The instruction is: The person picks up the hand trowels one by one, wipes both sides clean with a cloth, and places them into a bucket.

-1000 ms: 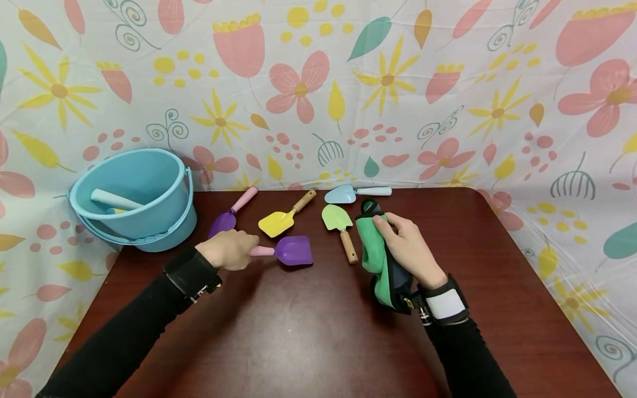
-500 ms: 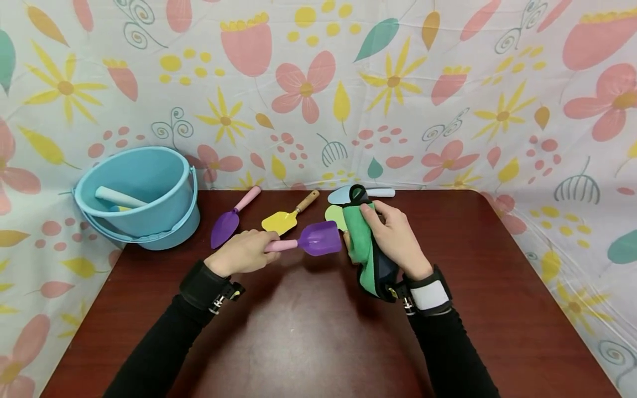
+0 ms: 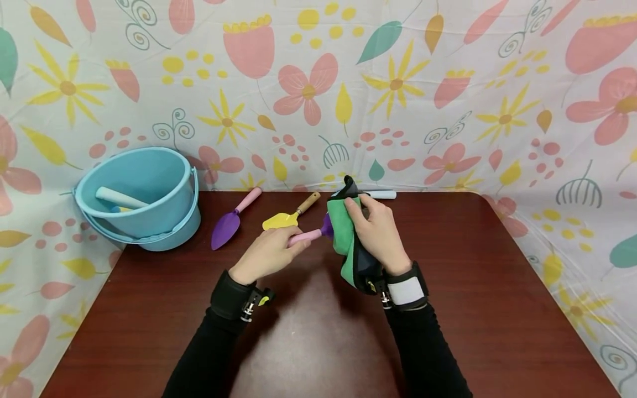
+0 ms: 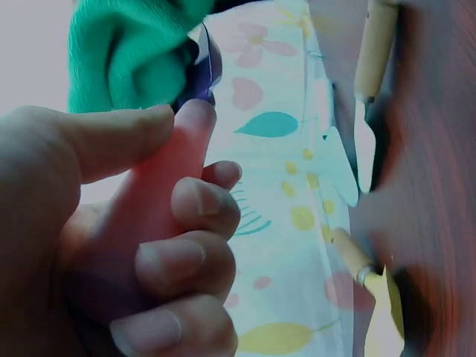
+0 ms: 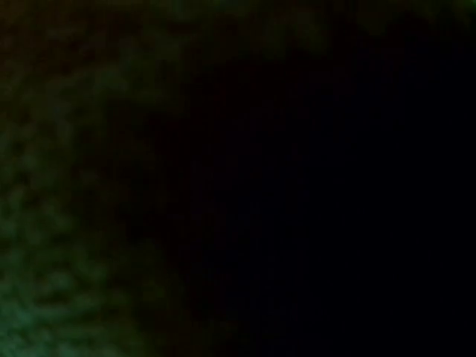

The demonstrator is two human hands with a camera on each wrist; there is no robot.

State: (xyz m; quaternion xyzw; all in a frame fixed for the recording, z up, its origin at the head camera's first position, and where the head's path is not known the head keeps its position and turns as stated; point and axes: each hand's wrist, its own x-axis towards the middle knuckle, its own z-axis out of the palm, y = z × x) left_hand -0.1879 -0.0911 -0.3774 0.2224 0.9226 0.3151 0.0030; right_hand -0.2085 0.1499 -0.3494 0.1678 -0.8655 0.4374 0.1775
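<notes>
In the head view my left hand [image 3: 266, 251] grips a toy shovel by its pink handle [image 3: 306, 236]. Most of the shovel's purple blade [image 3: 326, 227] is hidden by a green cloth [image 3: 340, 226] with dark edging and a dark reverse side. My right hand [image 3: 379, 235] pinches that cloth near its top, thumb on the green face. The left wrist view shows fingers curled round the pink handle [image 4: 160, 193], with the cloth [image 4: 126, 59] against the blade's end. Nearly everything in the right wrist view is dark, with blurred green cloth [image 5: 52, 320] at the left.
A light blue bucket [image 3: 169, 239] holding a pale-handled tool [image 3: 119, 197] stands at the left. Along the back of the brown table [image 3: 497, 309] lie a purple trowel [image 3: 225, 229], a yellow trowel [image 3: 280, 221] and a light blue trowel [image 3: 380, 194]. A wooden-handled trowel [image 4: 375, 52] shows in the left wrist view.
My left hand has lifted the purple shovel and carried it right. My right hand has brought the cloth left, and it now covers most of the blade.
</notes>
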